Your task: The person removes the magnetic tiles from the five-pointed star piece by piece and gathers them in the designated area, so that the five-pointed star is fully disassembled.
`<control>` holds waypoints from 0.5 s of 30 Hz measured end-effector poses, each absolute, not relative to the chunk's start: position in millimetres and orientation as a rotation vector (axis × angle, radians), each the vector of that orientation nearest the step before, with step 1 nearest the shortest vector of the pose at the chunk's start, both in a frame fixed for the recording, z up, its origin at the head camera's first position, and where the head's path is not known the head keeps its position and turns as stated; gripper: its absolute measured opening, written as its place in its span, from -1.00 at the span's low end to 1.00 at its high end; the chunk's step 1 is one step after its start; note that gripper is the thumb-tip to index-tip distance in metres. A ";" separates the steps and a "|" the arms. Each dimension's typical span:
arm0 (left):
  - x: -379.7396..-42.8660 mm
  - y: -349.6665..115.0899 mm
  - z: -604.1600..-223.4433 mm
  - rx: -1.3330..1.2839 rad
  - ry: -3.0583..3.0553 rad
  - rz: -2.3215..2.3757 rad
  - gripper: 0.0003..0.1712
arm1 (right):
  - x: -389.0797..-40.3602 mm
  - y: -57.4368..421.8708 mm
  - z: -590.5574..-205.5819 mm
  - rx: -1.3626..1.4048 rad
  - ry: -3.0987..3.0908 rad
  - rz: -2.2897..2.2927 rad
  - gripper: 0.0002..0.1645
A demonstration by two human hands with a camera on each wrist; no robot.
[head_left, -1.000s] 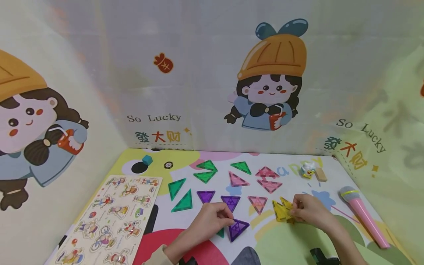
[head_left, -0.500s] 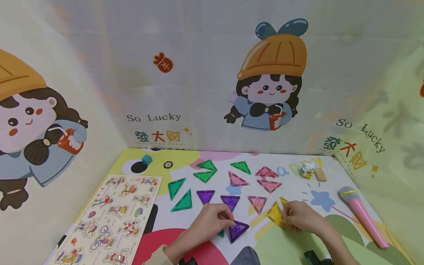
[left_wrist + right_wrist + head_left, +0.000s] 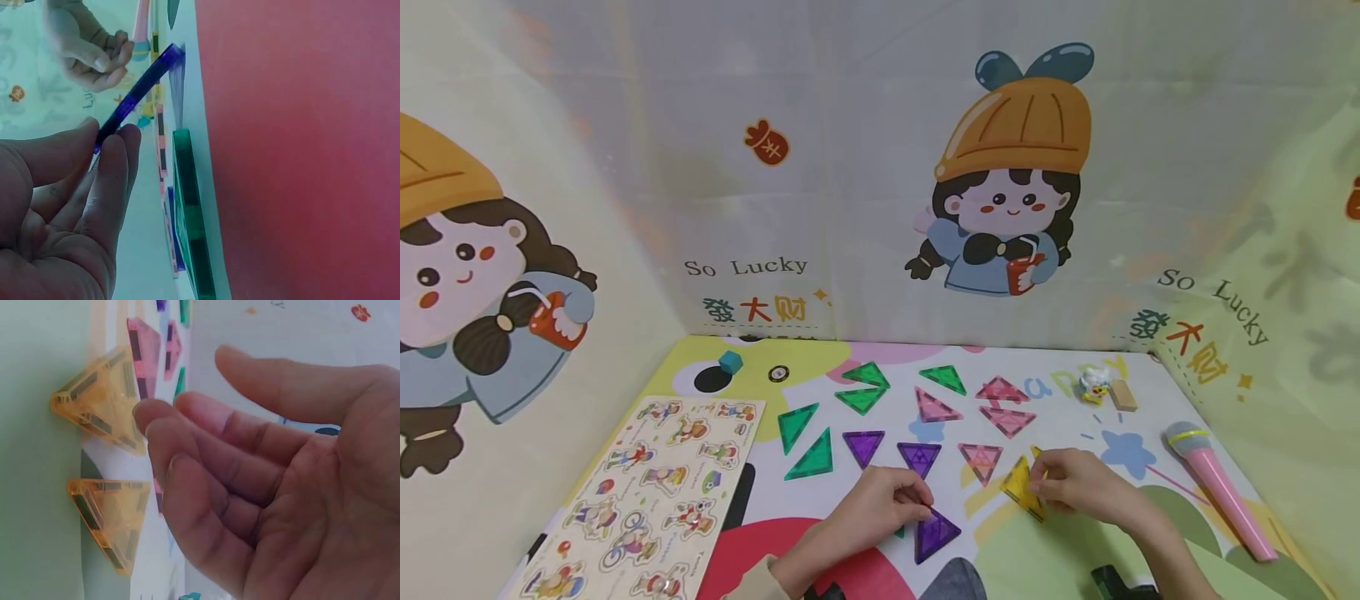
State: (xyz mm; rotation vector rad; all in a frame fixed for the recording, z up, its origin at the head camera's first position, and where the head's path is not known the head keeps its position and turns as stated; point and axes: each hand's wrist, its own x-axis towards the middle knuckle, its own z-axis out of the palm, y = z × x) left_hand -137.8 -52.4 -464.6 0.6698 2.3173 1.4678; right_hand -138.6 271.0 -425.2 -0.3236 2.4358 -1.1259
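My left hand pinches a purple triangular magnetic tile between thumb and fingers. In the left wrist view the purple tile is tilted, its far end low at the tabletop. A green tile lies beneath this hand, mostly hidden in the head view. My right hand hovers by two yellow triangular tiles. Its thumb stands apart from the loosely bent fingers and nothing is between them, as the right wrist view shows. There, one yellow tile lies by the fingertips and a second yellow tile lies beside it.
Purple tiles, pink tiles and green tiles lie spread beyond the hands. A picture puzzle board is at left, a toy microphone at right. A small figure and wooden block stand back right.
The yellow tiles, bunched at my right fingers, have come apart, one now lying further left. My right hand has shifted slightly left and let go. The left hand keeps the purple tile, moved slightly nearer.
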 end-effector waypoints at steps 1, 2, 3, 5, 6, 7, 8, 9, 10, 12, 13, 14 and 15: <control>-138.0 -51.9 -464.9 0.676 2.323 1.453 -0.95 | -139.1 270.8 -424.9 -0.329 2.429 -1.134 -0.80; -138.2 -51.4 -465.2 0.682 2.326 1.439 -0.92 | -139.8 271.1 -424.7 -0.335 2.417 -1.148 -0.80; -138.4 -50.6 -465.2 0.684 2.327 1.427 -0.89 | -140.2 271.2 -424.1 -0.340 2.406 -1.163 -0.79; -138.7 -49.1 -465.2 0.686 2.319 1.420 -0.82 | -141.1 271.7 -423.3 -0.345 2.384 -1.193 -0.78; -138.6 -48.9 -465.3 0.688 2.313 1.421 -0.80 | -141.4 271.6 -423.1 -0.351 2.375 -1.206 -0.77; -138.5 -48.8 -464.8 0.695 2.302 1.430 -0.79 | -141.6 271.5 -423.0 -0.352 2.370 -1.214 -0.76; -138.6 -49.0 -464.0 0.706 2.288 1.439 -0.78 | -141.8 271.3 -423.0 -0.351 2.367 -1.218 -0.75; -138.7 -49.5 -463.2 0.716 2.279 1.447 -0.78 | -141.7 270.9 -423.0 -0.350 2.368 -1.218 -0.74; -138.9 -50.1 -462.4 0.728 2.282 1.448 -0.78 | -141.8 270.8 -423.2 -0.349 2.368 -1.219 -0.73; -139.9 -52.5 -460.0 0.742 2.306 1.440 -0.80 | -141.8 270.4 -423.8 -0.354 2.372 -1.215 -0.72; -140.6 -54.1 -458.6 0.743 2.327 1.429 -0.80 | -141.8 270.2 -424.1 -0.357 2.375 -1.215 -0.72; -141.9 -56.2 -457.3 0.747 2.355 1.416 -0.80 | -141.9 270.3 -424.4 -0.362 2.384 -1.211 -0.71; -143.2 -58.4 -456.0 0.747 2.395 1.395 -0.80 | -141.9 270.5 -424.6 -0.369 2.405 -1.198 -0.72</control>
